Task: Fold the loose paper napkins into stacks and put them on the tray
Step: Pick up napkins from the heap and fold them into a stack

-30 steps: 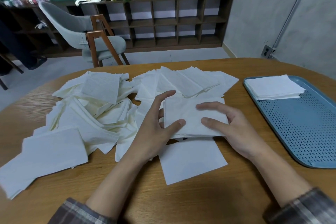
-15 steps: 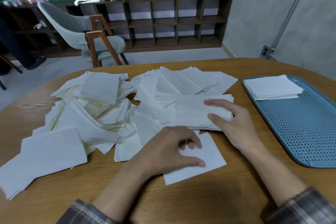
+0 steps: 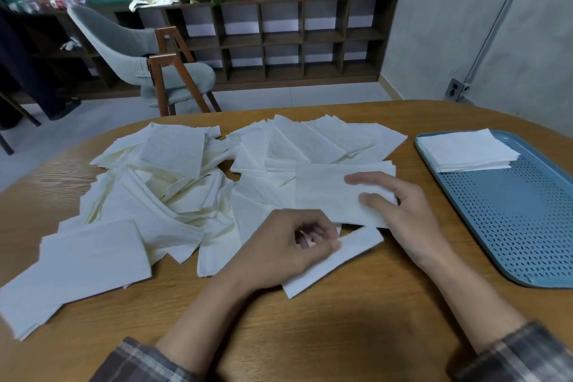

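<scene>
Loose white paper napkins lie spread over the left and middle of the wooden table. My right hand holds a small stack of folded napkins, thumb on top, near the table's middle. My left hand has its fingers curled and pinches the edge of a single napkin that lies just in front of that stack. A blue perforated tray sits at the right with one neat napkin stack at its far end.
A grey chair with wooden legs stands beyond the table's far edge. A dark shelf unit with potted plants lines the wall behind. Bare table lies in front of my hands.
My left hand left the stack, came down to the single napkin in front and now pinches its edge. My right hand shifted the stack slightly right and keeps hold of it.
</scene>
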